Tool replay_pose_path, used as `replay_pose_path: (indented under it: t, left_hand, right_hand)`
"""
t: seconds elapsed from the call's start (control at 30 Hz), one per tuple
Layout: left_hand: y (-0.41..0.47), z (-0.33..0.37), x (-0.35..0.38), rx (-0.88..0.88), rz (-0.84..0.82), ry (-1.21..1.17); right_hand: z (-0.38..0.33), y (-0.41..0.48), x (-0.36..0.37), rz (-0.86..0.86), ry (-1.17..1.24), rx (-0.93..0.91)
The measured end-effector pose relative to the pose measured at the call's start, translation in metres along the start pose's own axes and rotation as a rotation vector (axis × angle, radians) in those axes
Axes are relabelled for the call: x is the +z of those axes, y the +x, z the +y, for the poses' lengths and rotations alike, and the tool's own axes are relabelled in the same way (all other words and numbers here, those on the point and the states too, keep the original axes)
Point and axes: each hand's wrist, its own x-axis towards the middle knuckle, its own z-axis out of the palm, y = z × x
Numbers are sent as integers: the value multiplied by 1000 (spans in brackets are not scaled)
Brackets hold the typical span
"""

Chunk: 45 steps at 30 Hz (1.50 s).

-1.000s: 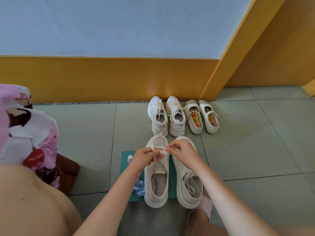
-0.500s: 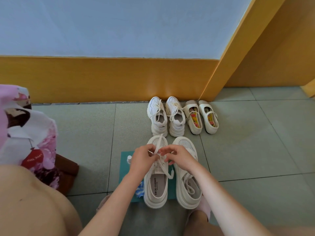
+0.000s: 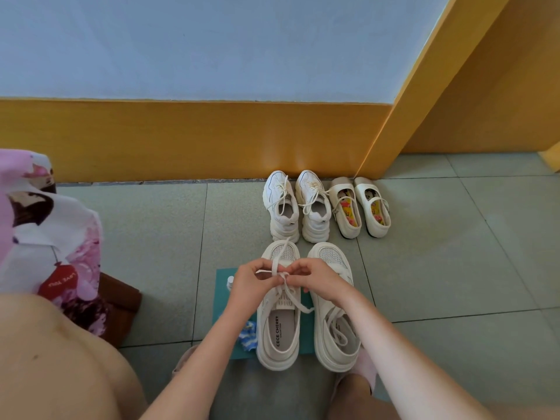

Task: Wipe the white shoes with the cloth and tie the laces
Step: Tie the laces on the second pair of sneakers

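Left hand (image 3: pixel 251 280) and right hand (image 3: pixel 318 278) each pinch the lace (image 3: pixel 280 266) over the left shoe (image 3: pixel 280 325), mid-knot. The right shoe (image 3: pixel 331 310), just beside it, has loose laces, so tying seems under half done. The cloth (image 3: pixel 249 336) lies crumpled on the mat (image 3: pixel 222 287), left of the shoes.

Fingers of left hand (image 3: pixel 253 283) and right hand (image 3: pixel 318 280) are curling over the laces (image 3: pixel 275 265) and covering the crossing, so can't tell the knot state. Left forearm and shoe are hiding most of the blue-white cloth (image 3: pixel 249 336). Left hand is blocking most of a small white bottle (image 3: pixel 230 281) on the teal mat (image 3: pixel 221 301). Pink patterned fabric (image 3: pixel 45 237) is running off the left edge.
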Motion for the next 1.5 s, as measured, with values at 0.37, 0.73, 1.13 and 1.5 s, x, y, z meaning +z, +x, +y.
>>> replay_pose_path:
  t: [0.37,0.73,1.13,1.5]
  left_hand:
    - [-2,-2,4,-1,-14,-3]
    - [-3,-4,2,-48,-23,-52]
    - [-9,-10,-4,-203,193,-79]
    - [-20,-7,-2,-40,261,612]
  right_hand:
    - [-4,-3,-7,384,-864,-373]
    - [-10,-13,-27,267,-463,-184]
    - [1,-24,-25,111,-570,-40]
    - [1,-36,-21,80,-628,-32]
